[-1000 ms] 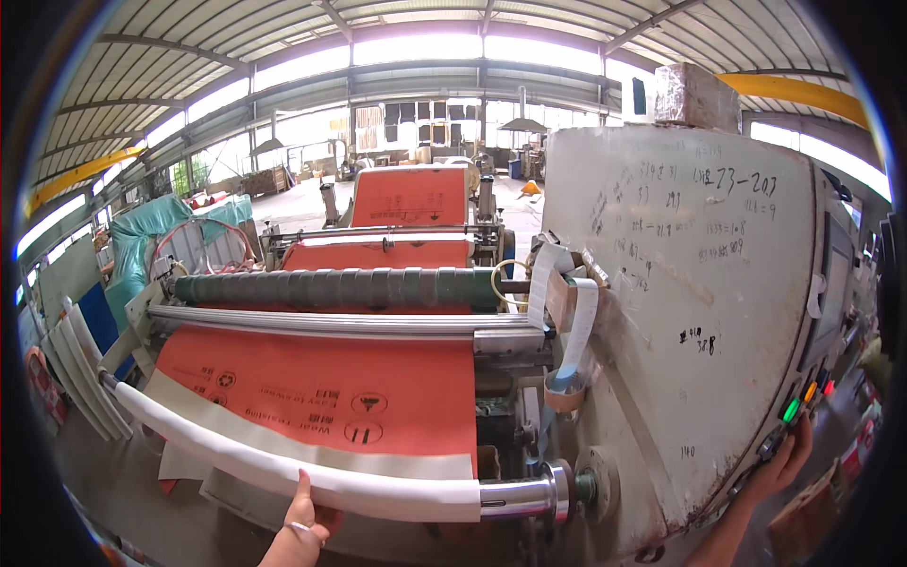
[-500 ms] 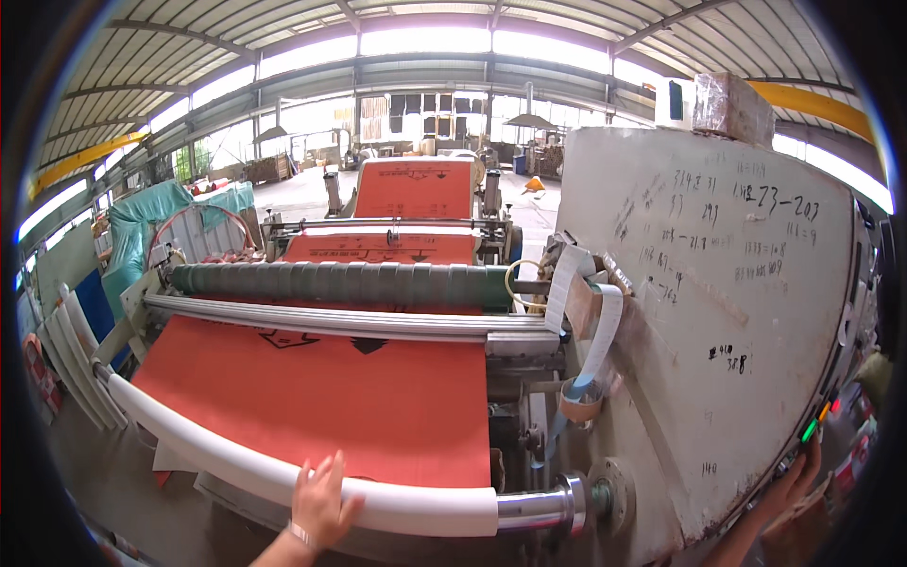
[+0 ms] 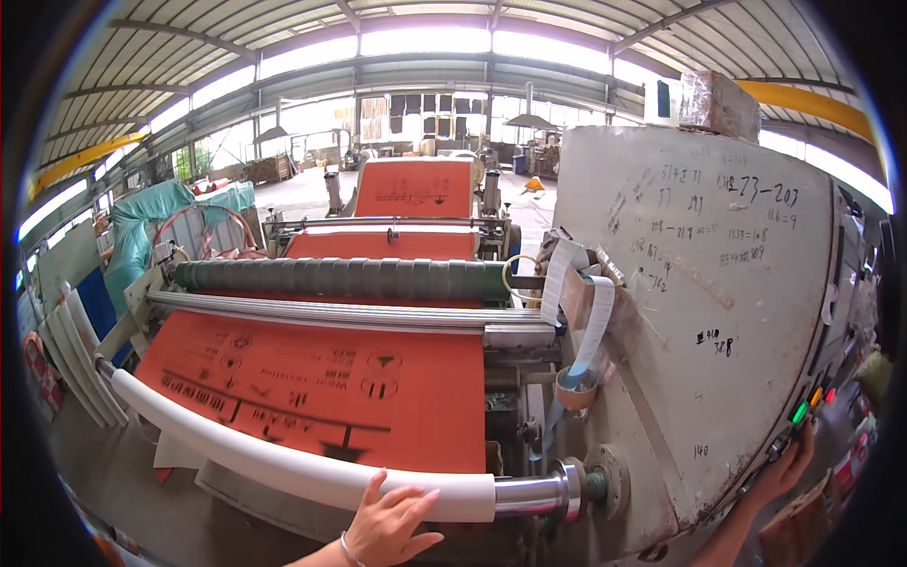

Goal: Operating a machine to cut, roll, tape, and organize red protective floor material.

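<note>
A white roll (image 3: 283, 452) lies across the front of the machine on a shiny metal shaft (image 3: 529, 494). Red printed sheet (image 3: 283, 378) with black markings runs down to it. My left hand (image 3: 395, 522), a band at its wrist, rests its fingertips at the front of the roll near the right end, fingers spread and holding nothing. At the far right, my right hand (image 3: 792, 465) reaches to the cabinet's edge, just below lit buttons (image 3: 812, 402) in green, orange and red. Its fingers are small and partly hidden there.
The big pale cabinet (image 3: 680, 359) with handwriting stands close on the right, a wrapped box (image 3: 720, 104) on top. Behind the roll are a metal bar (image 3: 350, 314) and a green wrapped roller (image 3: 340, 280). A tape roll (image 3: 574, 389) hangs beside the cabinet.
Printed markings on the red sheet have come forward toward the white roll. My left hand has slid right and lower along the roll. My right hand stays at the cabinet's edge.
</note>
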### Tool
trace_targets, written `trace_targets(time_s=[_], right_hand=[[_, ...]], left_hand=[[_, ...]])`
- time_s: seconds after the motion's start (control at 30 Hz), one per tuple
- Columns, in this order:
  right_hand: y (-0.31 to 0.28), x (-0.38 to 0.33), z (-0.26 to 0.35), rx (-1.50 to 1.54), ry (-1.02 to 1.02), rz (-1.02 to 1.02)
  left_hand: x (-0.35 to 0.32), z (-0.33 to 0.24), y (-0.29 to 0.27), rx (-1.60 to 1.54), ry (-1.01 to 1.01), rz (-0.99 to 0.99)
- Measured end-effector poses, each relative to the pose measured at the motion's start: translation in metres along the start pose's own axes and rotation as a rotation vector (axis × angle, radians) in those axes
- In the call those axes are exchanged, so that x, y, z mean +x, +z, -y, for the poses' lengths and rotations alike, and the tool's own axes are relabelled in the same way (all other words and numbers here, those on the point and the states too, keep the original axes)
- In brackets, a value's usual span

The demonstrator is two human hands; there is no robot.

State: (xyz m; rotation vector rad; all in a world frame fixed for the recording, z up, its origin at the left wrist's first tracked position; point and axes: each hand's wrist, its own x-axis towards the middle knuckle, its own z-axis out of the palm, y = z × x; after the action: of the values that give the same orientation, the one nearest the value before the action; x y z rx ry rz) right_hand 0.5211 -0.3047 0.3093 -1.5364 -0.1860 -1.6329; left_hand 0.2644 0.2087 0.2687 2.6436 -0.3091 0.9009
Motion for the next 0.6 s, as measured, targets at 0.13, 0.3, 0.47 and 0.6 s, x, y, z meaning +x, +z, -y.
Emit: trace_targets(time_s=[0.13,0.3,0.47,0.6], right_hand=[[0.001,0.001,-0.011,0.069,0.006,0.007],[-0.003,0.002,-0.017,0.047,0.000,-0.004],[-0.004,0.002,-0.018,-0.068,-0.053,0.030],[0.008,-0.003,0.004,0.003,0.006,0.004]], left_hand=[[-0.030,0.002,0.002,0.109,-0.093,-0.081],[-0.057,-0.003,0.003,0.076,-0.236,-0.196],[-0.080,-0.009,0.008,0.076,-0.319,-0.235],[-0.082,-0.011,0.012,0.075,-0.362,-0.284]])
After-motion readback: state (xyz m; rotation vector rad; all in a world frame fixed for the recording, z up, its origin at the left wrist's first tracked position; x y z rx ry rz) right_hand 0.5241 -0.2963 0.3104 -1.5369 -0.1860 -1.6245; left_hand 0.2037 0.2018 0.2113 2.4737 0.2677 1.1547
